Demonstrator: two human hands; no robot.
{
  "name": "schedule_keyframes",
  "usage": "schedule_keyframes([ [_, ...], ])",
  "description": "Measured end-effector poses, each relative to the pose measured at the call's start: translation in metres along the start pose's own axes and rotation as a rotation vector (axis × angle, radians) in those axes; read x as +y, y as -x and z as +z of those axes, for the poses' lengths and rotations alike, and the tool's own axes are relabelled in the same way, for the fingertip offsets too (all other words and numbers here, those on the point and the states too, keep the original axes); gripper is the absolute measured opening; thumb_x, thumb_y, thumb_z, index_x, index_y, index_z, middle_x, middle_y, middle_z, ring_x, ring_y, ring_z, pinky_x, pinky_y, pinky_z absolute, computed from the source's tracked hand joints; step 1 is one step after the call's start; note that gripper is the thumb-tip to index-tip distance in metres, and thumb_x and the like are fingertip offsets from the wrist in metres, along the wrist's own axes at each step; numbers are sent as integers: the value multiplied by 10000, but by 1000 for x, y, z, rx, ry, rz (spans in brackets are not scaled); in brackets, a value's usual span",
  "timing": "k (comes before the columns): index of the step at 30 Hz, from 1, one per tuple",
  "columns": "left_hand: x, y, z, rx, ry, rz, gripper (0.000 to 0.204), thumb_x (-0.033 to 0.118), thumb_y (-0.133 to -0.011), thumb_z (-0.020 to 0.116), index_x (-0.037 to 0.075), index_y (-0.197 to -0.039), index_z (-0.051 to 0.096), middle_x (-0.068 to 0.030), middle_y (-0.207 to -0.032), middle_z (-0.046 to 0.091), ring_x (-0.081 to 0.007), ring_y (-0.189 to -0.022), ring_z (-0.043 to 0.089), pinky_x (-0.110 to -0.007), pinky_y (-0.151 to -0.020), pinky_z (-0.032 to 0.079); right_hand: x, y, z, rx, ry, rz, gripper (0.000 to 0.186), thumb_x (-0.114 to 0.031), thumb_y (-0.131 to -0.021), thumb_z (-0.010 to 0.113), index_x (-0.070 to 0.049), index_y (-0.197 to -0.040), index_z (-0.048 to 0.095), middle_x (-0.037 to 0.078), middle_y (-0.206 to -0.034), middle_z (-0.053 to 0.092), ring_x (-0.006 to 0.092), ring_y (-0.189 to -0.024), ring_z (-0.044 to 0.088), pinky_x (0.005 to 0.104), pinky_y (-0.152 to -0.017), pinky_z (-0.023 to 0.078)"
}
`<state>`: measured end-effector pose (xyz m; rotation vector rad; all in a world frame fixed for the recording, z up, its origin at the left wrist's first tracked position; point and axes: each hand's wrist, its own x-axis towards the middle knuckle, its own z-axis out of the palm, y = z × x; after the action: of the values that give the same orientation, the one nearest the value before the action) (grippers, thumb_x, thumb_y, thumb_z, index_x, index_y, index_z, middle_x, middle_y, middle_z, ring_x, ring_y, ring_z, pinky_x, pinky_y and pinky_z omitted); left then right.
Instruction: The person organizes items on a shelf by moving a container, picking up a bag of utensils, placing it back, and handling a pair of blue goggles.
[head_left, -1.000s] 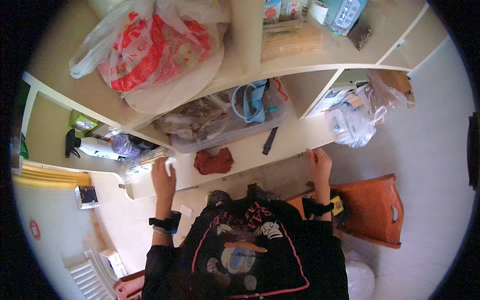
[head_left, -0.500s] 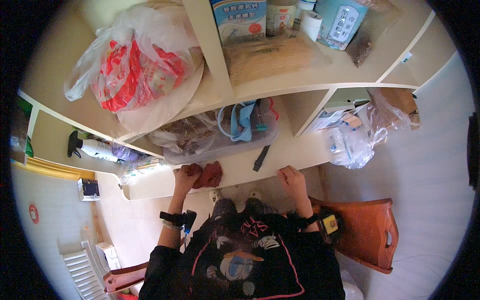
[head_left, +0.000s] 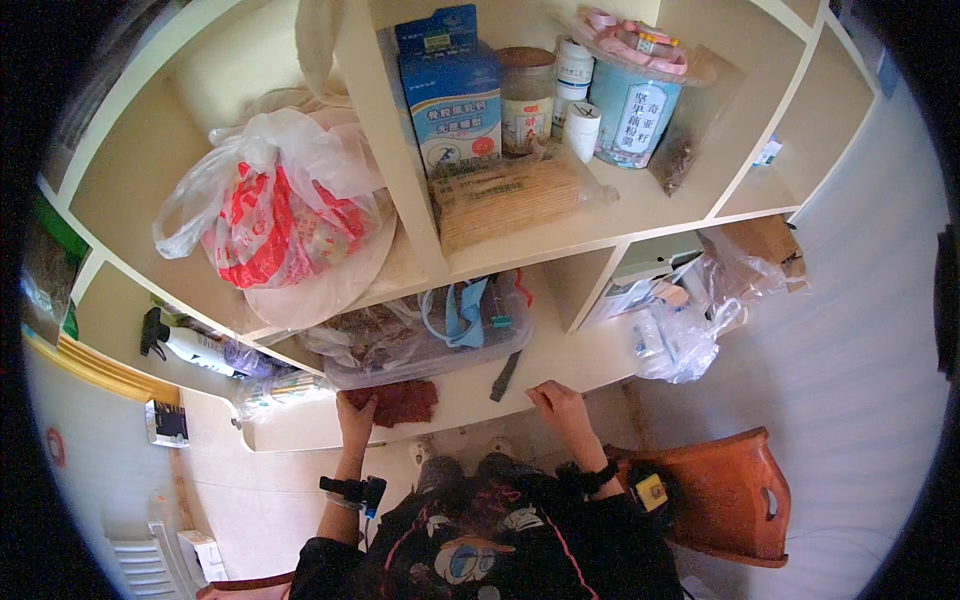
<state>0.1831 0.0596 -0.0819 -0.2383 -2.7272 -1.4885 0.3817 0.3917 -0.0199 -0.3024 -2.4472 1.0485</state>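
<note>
At the desk's left front, my left hand (head_left: 357,412) is closed on the edge of a reddish-brown cloth (head_left: 406,402), which lies spread on the desk (head_left: 460,395) beside it. My right hand (head_left: 560,408) rests near the desk's front edge, fingers curled together, with nothing visible in them. A dark strap (head_left: 506,377) lies between the two hands, nearer the right one and touched by neither. Behind the cloth stands a clear plastic bin (head_left: 435,365) holding bagged dark stuff and a light-blue strap (head_left: 461,318).
A shelf above carries a knotted plastic bag (head_left: 285,215), a blue box (head_left: 450,105), jars and a light-blue tub (head_left: 634,120). A spray bottle (head_left: 192,344) lies left. Plastic-wrapped items (head_left: 678,340) are at right. A brown wooden chair (head_left: 710,495) stands right of me.
The view has tilted up, so the shelves show more and sit lower in the picture. The cloth now lies flatter and wider beside my left hand. My right hand stays by the desk edge.
</note>
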Motion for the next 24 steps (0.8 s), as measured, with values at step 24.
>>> schedule_keyframes([
  [24,239,29,-26,-408,-270,574,301,113,-792,586,15,-1066,508,-177,-1013,537,-339,-916,531,-390,-797,445,-39,-33,-4,33,-33,35,81,-58,-792,594,-22,-856,561,127,-841,568,282,-638,585,338,-533,485],
])
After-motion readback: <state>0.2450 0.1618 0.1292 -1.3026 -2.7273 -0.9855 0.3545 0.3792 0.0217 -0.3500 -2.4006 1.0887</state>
